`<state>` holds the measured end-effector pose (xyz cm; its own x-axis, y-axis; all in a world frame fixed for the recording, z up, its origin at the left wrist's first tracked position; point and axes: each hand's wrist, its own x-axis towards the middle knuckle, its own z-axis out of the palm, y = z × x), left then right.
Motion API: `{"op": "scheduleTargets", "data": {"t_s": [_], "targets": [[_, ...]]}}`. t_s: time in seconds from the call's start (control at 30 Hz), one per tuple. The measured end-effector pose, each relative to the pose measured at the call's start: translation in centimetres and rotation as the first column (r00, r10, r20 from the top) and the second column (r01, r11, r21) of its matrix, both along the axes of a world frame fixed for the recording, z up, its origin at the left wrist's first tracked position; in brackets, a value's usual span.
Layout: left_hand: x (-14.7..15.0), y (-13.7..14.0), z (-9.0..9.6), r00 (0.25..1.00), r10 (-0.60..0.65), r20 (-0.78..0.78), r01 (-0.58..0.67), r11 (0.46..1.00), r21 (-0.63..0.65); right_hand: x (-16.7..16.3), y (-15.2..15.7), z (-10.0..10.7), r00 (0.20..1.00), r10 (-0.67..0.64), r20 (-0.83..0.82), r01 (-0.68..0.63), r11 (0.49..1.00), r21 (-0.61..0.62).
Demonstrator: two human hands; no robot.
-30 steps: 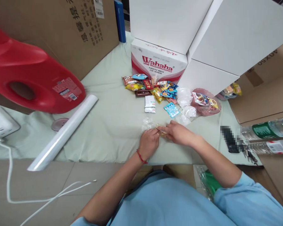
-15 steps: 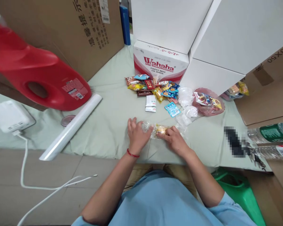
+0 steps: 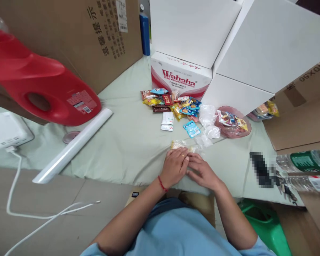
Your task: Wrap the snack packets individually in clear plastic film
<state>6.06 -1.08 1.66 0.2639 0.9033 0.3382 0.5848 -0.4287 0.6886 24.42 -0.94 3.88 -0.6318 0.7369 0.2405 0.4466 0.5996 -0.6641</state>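
Observation:
A crinkled clear plastic bag [image 3: 178, 144] with something yellowish in it lies on the cloth-covered table [image 3: 133, 145]. My left hand [image 3: 175, 165] rests over its near side, fingers bent together and covering much of it. Close against it, my right hand [image 3: 202, 170] has its fingertips at the bag's near right part, under or beside the left fingers; the exact hold is hidden. Crumpled clear plastic bags [image 3: 208, 124] lie just beyond. A light-blue packet [image 3: 191, 129] and white sachets [image 3: 167, 121] are farther up.
Wrapped snacks [image 3: 173, 103] are heaped before a Wahaba-style white and red carton [image 3: 180, 76]. A pink bowl [image 3: 236, 133] holds more packets. At left are a red jug [image 3: 53, 81], a white roll [image 3: 74, 145] and a white power bank [image 3: 9, 129]. Plastic bottles [image 3: 304, 161] lie right.
My hands have come together, the left moving right and down over the bag. The bag now shows mostly beyond my fingers. The camera view has shifted slightly.

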Motion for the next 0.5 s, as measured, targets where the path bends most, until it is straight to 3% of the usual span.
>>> {"op": "scheduleTargets", "data": {"t_s": [0.07, 0.13, 0.17, 0.2, 0.23, 0.33, 0.5], "targets": [[0.0, -0.3, -1.1, 0.993, -0.011, -0.119, 0.020, 0.997, 0.071, 1.1, -0.1, -0.6, 0.949, -0.302, -0.091, 0.303, 0.953, -0.008], [-0.1, -0.4, -1.9, 0.982, -0.010, -0.190, 0.033, 0.993, 0.118, 1.8, 0.0, -1.7, 0.768, -0.634, -0.089, 0.638, 0.769, 0.033], [-0.2, -0.5, -2.2, 0.978, -0.010, -0.209, 0.037, 0.991, 0.130, 2.0, 0.1, -2.3, 0.680, -0.731, -0.053, 0.733, 0.677, 0.069], [-0.2, -0.5, -2.3, 0.976, -0.011, -0.219, 0.042, 0.990, 0.137, 2.1, 0.3, -2.8, 0.629, -0.778, -0.001, 0.774, 0.626, 0.099], [-0.3, -0.5, -2.4, 0.974, -0.013, -0.225, 0.046, 0.989, 0.141, 2.1, 0.4, -3.3, 0.618, -0.784, 0.057, 0.776, 0.620, 0.115], [-0.4, -0.5, -2.5, 0.972, -0.029, -0.231, 0.065, 0.986, 0.151, 1.7, 0.8, -4.0, 0.681, -0.719, 0.142, 0.719, 0.693, 0.060], [-0.6, -0.6, -2.3, 0.979, -0.026, -0.202, 0.057, 0.987, 0.151, 0.8, 1.1, -1.6, 0.734, -0.679, 0.028, 0.669, 0.715, -0.204]]}}
